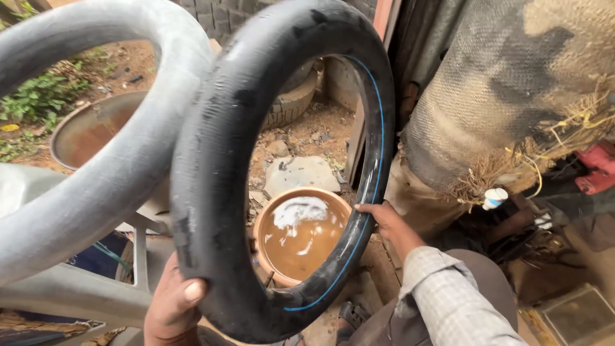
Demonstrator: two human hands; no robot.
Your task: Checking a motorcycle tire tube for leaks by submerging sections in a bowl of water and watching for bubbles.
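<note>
Head view looks down on a person holding up a black inflated inner tube (218,160) with a thin blue line running round its inner face; the tube stands nearly upright in front of the camera and fills the middle of the frame. The left hand (172,304) grips the tube's lower left part, fingers closed round it with the thumb lying across the near face. The right hand (383,218), coming out of a checked sleeve (448,295), rests on the tube's right side, fingers curled over the inner edge; how firmly it grips cannot be told. A second, greyer inner tube (83,160) hangs just beside the black one on the left, overlapping it at the top, and neither hand touches it. Seen through the ring of the black tube, on the ground below, stands a round brownish basin (301,234) of muddy water with white foam on its surface. Farther left lies a wide metal pan (90,131) holding rusty water, near green weeds. A flat stone (301,173) lies beyond the basin, and an old tyre (295,102) leans by a block wall. On the right stands a bulky shape wrapped in coarse sacking (500,90).
</note>
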